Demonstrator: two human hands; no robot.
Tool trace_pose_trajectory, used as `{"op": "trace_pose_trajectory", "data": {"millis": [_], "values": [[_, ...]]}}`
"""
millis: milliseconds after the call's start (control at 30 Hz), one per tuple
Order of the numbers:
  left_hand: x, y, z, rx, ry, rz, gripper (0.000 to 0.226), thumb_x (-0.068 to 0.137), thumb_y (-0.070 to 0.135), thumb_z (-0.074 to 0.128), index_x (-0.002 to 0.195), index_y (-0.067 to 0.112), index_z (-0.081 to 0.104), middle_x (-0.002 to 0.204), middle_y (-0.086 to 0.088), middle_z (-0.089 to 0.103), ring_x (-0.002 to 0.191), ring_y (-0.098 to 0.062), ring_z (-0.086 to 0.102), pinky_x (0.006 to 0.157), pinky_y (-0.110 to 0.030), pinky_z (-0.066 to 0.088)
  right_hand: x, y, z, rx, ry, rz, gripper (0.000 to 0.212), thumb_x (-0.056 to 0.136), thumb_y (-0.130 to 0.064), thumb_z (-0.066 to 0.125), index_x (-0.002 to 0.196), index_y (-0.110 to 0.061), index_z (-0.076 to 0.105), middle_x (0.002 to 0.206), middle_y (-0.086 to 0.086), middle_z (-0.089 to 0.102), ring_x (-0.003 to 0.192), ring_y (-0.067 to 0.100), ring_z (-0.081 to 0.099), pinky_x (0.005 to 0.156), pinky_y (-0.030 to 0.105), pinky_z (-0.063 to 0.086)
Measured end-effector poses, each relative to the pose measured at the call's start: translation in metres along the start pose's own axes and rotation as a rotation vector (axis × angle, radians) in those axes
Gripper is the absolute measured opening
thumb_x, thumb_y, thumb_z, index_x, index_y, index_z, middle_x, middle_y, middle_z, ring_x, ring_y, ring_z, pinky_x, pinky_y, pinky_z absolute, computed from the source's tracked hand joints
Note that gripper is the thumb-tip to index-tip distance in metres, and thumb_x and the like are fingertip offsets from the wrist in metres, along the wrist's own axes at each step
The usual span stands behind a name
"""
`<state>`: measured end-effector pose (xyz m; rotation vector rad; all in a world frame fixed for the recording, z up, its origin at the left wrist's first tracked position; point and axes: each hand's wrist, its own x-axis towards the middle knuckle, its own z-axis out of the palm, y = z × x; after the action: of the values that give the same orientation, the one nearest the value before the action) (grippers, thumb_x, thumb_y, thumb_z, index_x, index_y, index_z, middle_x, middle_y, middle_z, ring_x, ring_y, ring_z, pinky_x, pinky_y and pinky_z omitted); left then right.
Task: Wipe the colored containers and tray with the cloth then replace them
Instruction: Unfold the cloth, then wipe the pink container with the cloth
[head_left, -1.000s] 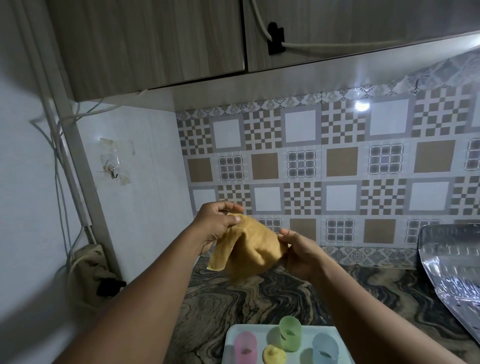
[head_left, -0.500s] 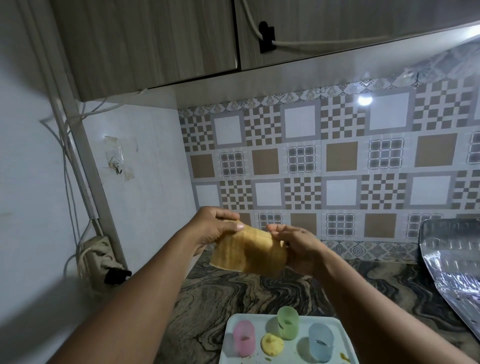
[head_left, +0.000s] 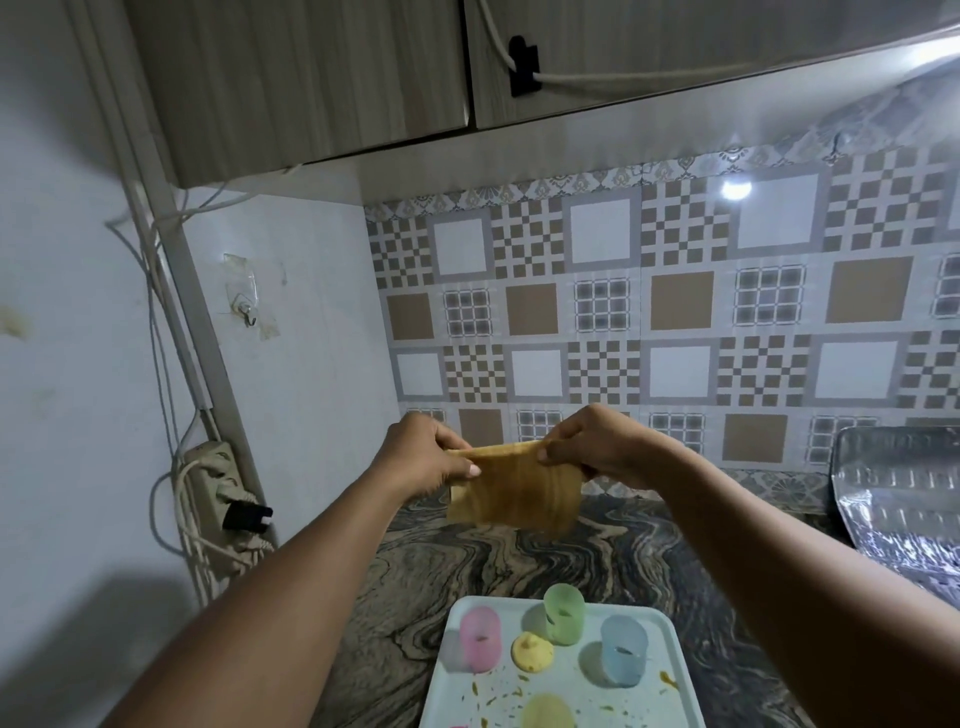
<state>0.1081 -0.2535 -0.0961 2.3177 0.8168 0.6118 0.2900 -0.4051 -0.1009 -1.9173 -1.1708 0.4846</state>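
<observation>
A: How far along is this?

B: Barely begun, I'd judge. The tray (head_left: 571, 693) lies on the surface (head_left: 467, 566) at the near edge of the view. Orange smears (head_left: 475, 688) dot its floor, so it looks unwiped. Every container stands on it, and none is lifted off.

A: And the cloth?

B: The cloth (head_left: 514, 491) hangs in the air beyond the tray, touching neither tray nor surface. The left hand (head_left: 426, 457) pinches one end of its top edge and the right hand (head_left: 597, 449) pinches the other, thumb against fingers. The edge is pulled taut between them. It looks like the cloth is being readied for wiping.

A: So what is left?

B: All of it, by my reading. The tray needs wiping, each container needs wiping, and then the lot goes back in place.

A: Count them, biggest first.

B: There is one surface, one tray, one cloth and two hands. Five containers show plainly.
- The pink container (head_left: 480, 644), green container (head_left: 563, 613) and blue container (head_left: 623, 649) stand upright.
- A low yellow container (head_left: 532, 649) sits between the pink and the blue. It may be upside down, but I cannot tell.
- A second yellow container (head_left: 548, 712) is cut off by the bottom edge.

A pink sliver (head_left: 457, 726) at that edge may be a sixth container, but too little of it shows. The smears are small and scattered, several in all.
</observation>
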Motion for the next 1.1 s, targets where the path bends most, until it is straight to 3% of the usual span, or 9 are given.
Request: {"op": "trace_pose_trajectory", "data": {"millis": [100, 233, 400, 500, 600, 700, 833, 933, 1100], "values": [[-0.003, -0.004, -0.001, -0.052, -0.078, -0.052, 0.023, 0.076, 0.027, 0.087, 0.093, 0.014, 0.078, 0.091, 0.000, 0.074, 0.090, -0.016, 0.067, 0.076, -0.028, 0.052, -0.007, 0.005, 0.001, 0.099, 0.044, -0.039, 0.014, 0.086, -0.021, 0.075, 0.088, -0.007, 0.076, 0.084, 0.005, 0.069, 0.082, 0.019, 0.063, 0.069, 0.025, 0.050], [-0.003, -0.016, 0.002, -0.263, -0.184, -0.180, 0.039, 0.074, 0.034, 0.087, 0.098, 0.005, 0.076, 0.101, -0.011, 0.076, 0.100, -0.023, 0.069, 0.096, -0.040, 0.054, -0.015, 0.026, 0.021, 0.621, 0.024, 0.147, 0.037, 0.092, -0.029, 0.069, 0.111, 0.002, 0.065, 0.101, 0.018, 0.065, 0.085, 0.030, 0.063, 0.073, 0.037, 0.055], [-0.004, -0.036, 0.028, -0.507, -0.174, -0.366, 0.036, 0.079, 0.018, 0.085, 0.106, -0.002, 0.071, 0.094, -0.019, 0.076, 0.077, -0.025, 0.071, 0.078, -0.047, 0.062, -0.016, 0.051, 0.065, 0.946, -0.138, 0.403, 0.042, 0.097, -0.040, 0.060, 0.117, -0.004, 0.058, 0.100, 0.023, 0.062, 0.084, 0.037, 0.066, 0.077, 0.056, 0.058], [0.003, -0.053, 0.044, -0.462, -0.104, -0.425, 0.027, 0.076, 0.014, 0.087, 0.092, -0.001, 0.070, 0.083, -0.014, 0.075, 0.066, -0.020, 0.071, 0.058, -0.034, 0.060, -0.006, 0.063, 0.081, 0.920, -0.093, 0.476, 0.031, 0.098, -0.028, 0.060, 0.113, -0.001, 0.057, 0.083, 0.017, 0.059, 0.069, 0.032, 0.064, 0.073, 0.050, 0.056], [0.016, -0.065, 0.054, -0.358, -0.067, -0.427, 0.028, 0.075, 0.020, 0.089, 0.083, 0.004, 0.068, 0.076, -0.010, 0.069, 0.065, -0.020, 0.067, 0.058, -0.032, 0.059, 0.012, 0.066, 0.086, 0.734, -0.001, 0.436, 0.022, 0.097, -0.015, 0.058, 0.113, 0.000, 0.061, 0.095, 0.023, 0.066, 0.089, 0.040, 0.070, 0.082, 0.059, 0.058], [0.034, -0.064, 0.060, -0.363, -0.076, -0.414, 0.025, 0.083, 0.027, 0.082, 0.086, 0.005, 0.070, 0.077, -0.008, 0.071, 0.066, -0.019, 0.070, 0.060, -0.030, 0.060, 0.029, 0.054, 0.094, 0.598, 0.022, 0.323, 0.017, 0.101, -0.011, 0.049, 0.103, -0.007, 0.065, 0.103, 0.020, 0.069, 0.098, 0.036, 0.068, 0.084, 0.051, 0.059], [0.061, -0.056, 0.067, -0.618, -0.225, -0.436, 0.041, 0.096, 0.036, 0.066, 0.110, -0.002, 0.066, 0.103, -0.020, 0.073, 0.088, -0.029, 0.075, 0.070, -0.033, 0.063, 0.067, 0.050, 0.113, 0.788, -0.027, 0.347, 0.041, 0.104, -0.035, 0.044, 0.120, -0.004, 0.065, 0.112, 0.022, 0.071, 0.101, 0.035, 0.071, 0.090, 0.055, 0.056], [0.082, -0.063, 0.066, -0.698, -0.275, -0.427, 0.033, 0.104, 0.026, 0.052, 0.114, -0.004, 0.063, 0.104, -0.022, 0.073, 0.081, -0.030, 0.075, 0.067, -0.033, 0.062, 0.090, 0.062, 0.120, 0.972, -0.064, 0.417, 0.061, 0.100, -0.058, 0.039, 0.129, -0.010, 0.064, 0.123, 0.020, 0.070, 0.114, 0.033, 0.068, 0.104, 0.057, 0.046], [0.112, -0.102, 0.069, -0.485, -0.233, -0.380, 0.019, 0.101, 0.010, 0.053, 0.111, 0.002, 0.067, 0.095, -0.015, 0.075, 0.061, -0.022, 0.069, 0.055, -0.030, 0.053, 0.102, 0.091, 0.116, 0.964, -0.040, 0.541, 0.040, 0.082, -0.016, 0.071, 0.117, 0.003, 0.063, 0.109, 0.023, 0.067, 0.085, 0.033, 0.069, 0.089, 0.047, 0.054]]}}
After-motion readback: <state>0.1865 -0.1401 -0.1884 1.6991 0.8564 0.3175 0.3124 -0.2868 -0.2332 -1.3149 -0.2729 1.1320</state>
